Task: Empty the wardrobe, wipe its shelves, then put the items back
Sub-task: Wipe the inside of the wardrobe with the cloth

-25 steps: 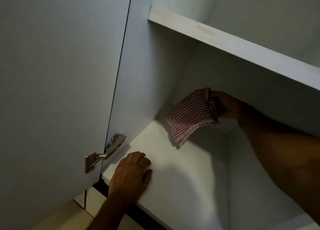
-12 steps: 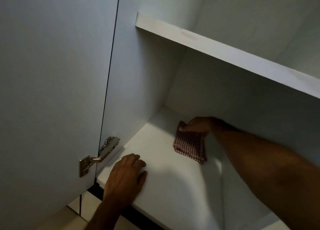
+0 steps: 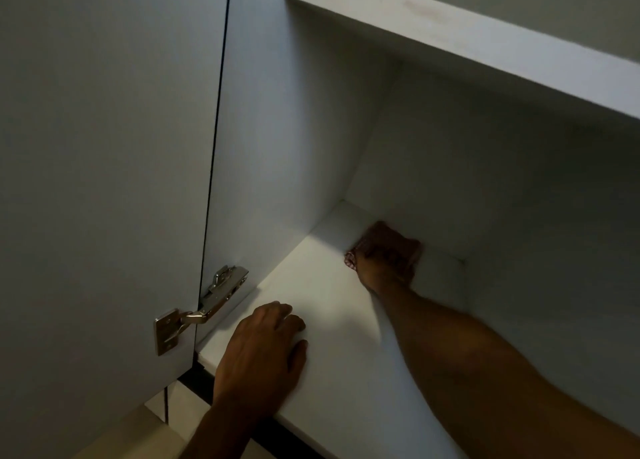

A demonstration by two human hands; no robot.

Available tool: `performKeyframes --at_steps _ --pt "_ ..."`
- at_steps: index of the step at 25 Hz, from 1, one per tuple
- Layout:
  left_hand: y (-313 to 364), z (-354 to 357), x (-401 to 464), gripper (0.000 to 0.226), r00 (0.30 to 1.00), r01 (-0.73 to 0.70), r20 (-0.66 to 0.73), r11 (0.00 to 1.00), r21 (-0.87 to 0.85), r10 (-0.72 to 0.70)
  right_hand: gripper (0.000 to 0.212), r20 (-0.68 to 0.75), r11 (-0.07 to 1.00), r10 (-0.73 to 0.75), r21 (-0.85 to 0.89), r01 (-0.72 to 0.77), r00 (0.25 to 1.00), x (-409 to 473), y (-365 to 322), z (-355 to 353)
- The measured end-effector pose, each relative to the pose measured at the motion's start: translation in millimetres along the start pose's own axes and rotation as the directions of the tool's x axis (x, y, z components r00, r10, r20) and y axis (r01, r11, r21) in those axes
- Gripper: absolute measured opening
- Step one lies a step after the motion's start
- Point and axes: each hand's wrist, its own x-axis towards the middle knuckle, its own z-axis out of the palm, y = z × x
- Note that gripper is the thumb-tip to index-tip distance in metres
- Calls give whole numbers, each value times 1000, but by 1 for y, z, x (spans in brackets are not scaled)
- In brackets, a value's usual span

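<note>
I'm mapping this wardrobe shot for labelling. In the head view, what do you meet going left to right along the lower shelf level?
Door → hinge → left hand, resting flat on the shelf → cloth, pressed down by the right hand at the back of the shelf.

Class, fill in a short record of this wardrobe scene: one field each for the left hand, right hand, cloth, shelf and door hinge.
left hand: rests flat on the front of the shelf, holds nothing
right hand: presses the cloth at the back of the shelf
cloth: red-checked, mostly hidden under the hand
shelf: white, only hands and cloth on it
door hinge: metal, at the shelf's left, door open
</note>
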Motion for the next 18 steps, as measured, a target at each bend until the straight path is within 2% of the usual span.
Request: performKeyframes --at_steps 1,3,5,6,7,8,9,10,11,13,15,18 --pt "-1 2 0 36 1000 5 -4 1000 -2 -5 87 2 997 -75 -16 75 997 12 -14 -1" --pt "-2 3 -1 39 1000 -8 -13 1000 12 8 73 99 981 -189 -18 192 977 33 -38 1" --pt "-3 4 -1 39 999 -29 -30 999 23 30 64 144 932 -307 -156 328 941 38 -34 1" --pt "-3 3 -1 39 999 -39 -35 999 25 40 67 124 925 -313 -184 331 942 32 -18 -1" --pt "-3 2 -1 39 998 -46 -40 999 25 47 73 99 939 -270 -191 285 958 26 7 -2" --pt "-3 1 -3 39 998 -45 -46 999 24 46 73 17 976 -174 -133 175 985 17 36 -4" --pt "-3 0 -4 39 998 -44 -54 999 24 45 67 -90 996 -18 -84 10 996 8 62 -11" --pt "-1 -2 -3 38 997 -42 -63 999 20 43 70 -125 990 105 -86 -116 987 3 79 -19" --pt "0 -3 -2 37 997 -41 -72 999 10 42 82 -146 975 184 -96 -199 972 -2 85 -27" --pt "1 -2 0 36 995 -47 -85 999 -1 47 95 -140 952 269 -114 -286 953 -10 71 -36" --pt "2 -1 1 36 993 -61 -97 998 3 61 86 -127 961 223 -135 -240 966 -15 35 -33" --pt "0 0 -1 38 992 -64 -104 998 16 65 70 -130 985 -145 -114 130 981 -1 -31 -19"
